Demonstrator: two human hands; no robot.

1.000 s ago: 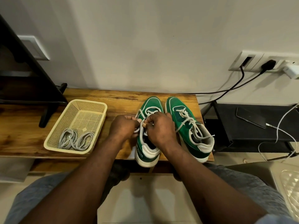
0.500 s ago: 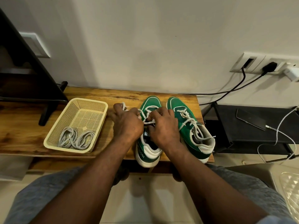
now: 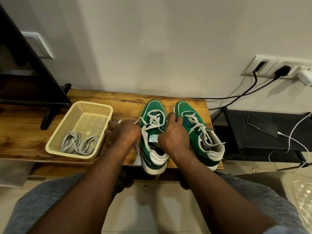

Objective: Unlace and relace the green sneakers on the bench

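On the wooden table [image 3: 118, 102], coiled grey laces [image 3: 77, 144] are held in a cream perforated plastic basket [image 3: 94, 104]. A white flat lace [image 3: 137, 121] – probably soft and limp, best taken near its tip – is pinched by the left hand [image 3: 125, 132]. A green suede sneaker [image 3: 153, 105] – likely light – is gripped at its side by the curled right hand [image 3: 172, 134]; its laced twin [image 3: 185, 107] is set alongside.

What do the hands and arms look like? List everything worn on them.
The left hand and right hand are bare: no gloves, rings or watch show. Both forearms are bare too; a pale scrap at the lower right corner may be a sleeve edge.
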